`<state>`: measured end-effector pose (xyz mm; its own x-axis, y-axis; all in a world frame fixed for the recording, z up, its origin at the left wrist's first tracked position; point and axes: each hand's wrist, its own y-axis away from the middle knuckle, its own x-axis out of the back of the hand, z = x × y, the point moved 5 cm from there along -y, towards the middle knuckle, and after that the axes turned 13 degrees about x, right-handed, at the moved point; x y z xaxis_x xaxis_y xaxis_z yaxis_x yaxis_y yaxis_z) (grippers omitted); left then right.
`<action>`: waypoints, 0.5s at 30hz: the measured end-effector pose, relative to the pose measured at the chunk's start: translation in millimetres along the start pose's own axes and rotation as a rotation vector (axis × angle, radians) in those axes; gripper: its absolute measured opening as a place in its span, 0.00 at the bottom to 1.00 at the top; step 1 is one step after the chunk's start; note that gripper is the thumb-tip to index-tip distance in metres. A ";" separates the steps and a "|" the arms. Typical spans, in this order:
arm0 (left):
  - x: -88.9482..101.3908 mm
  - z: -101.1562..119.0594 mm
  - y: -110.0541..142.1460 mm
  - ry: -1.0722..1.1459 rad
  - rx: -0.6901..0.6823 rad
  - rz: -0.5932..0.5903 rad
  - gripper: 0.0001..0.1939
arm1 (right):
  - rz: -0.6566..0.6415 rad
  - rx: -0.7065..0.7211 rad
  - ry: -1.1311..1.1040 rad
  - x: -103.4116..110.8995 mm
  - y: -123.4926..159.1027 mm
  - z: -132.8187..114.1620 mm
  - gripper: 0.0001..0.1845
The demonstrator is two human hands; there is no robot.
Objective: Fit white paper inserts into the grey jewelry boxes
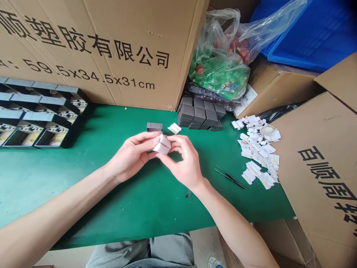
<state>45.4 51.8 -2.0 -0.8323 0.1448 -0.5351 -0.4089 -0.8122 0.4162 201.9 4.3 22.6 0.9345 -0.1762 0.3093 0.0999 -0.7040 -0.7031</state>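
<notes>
My left hand (pixel 135 150) and my right hand (pixel 185 162) meet over the middle of the table, both closed on a white padded insert (pixel 162 145) with a dark slit across it. It looks like a ring-box cushion, and fingers cover its edges. Just behind my left fingers stands a small dark grey box (pixel 154 127), partly hidden. A folded white piece (pixel 174 128) lies beside that box, beyond my right fingertips. To the right of my right hand, a pair of tweezers (pixel 230 176) rests on the green table (pixel 134 208).
Stacked dark grey boxes (pixel 198 113) stand at the back. White folded pieces (pixel 258 145) lie heaped at right, near a cardboard box (pixel 315 149). Open black boxes (pixel 39 119) sit in rows at left. A large carton (pixel 111 44) and a plastic bag (pixel 220 70) rise behind.
</notes>
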 end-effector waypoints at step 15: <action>-1.9 -1.6 5.0 0.009 0.003 0.034 0.19 | 0.006 0.099 0.088 4.9 0.2 -1.3 0.12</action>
<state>45.5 46.5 0.0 -0.8426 0.1117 -0.5269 -0.3812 -0.8147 0.4370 206.1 2.3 24.8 0.9018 -0.2435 0.3569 0.1315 -0.6323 -0.7635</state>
